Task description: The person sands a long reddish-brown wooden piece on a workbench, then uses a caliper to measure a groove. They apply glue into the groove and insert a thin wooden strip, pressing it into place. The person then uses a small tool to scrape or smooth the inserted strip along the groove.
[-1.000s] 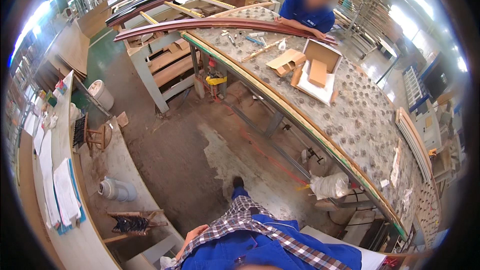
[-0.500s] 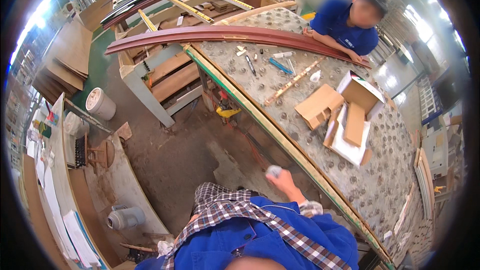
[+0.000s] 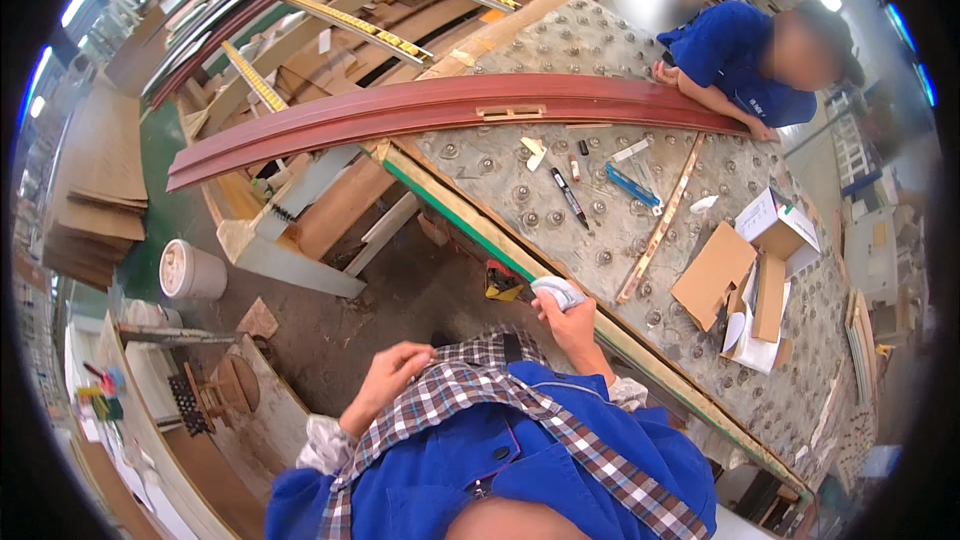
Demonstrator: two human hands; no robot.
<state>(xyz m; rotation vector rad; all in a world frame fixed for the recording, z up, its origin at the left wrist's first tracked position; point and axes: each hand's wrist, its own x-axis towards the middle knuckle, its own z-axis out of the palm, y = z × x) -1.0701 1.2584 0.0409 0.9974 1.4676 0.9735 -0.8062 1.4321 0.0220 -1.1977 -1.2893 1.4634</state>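
Note:
In my right hand (image 3: 572,328) is a small rounded white-and-grey object (image 3: 558,292) of a kind I cannot make out; the fingers close round it, beside the worktable's green-edged rim (image 3: 470,223). My left hand (image 3: 396,376) is in front of my checked apron (image 3: 480,365), with loosely bent fingers and nothing seen in them. Across the far end of the table lies a long red-brown profile (image 3: 400,112) with a pale slot cut in it. On the table nearer me are a black marker (image 3: 570,198), a blue cutter knife (image 3: 633,187) and a thin wooden strip (image 3: 660,220).
A co-worker in blue (image 3: 735,60) leans on the profile's right end. An opened white box (image 3: 780,223) and torn cardboard (image 3: 714,275) lie on the table's right. A slatted rack (image 3: 260,240) stands at the far left, a white bucket (image 3: 192,270) on the floor, a shelf (image 3: 150,390) at my left.
My right hand has risen with the white-and-grey object towards the table's edge. My left hand has come into sight at the apron. The view has shifted, bringing the red-brown profile closer.

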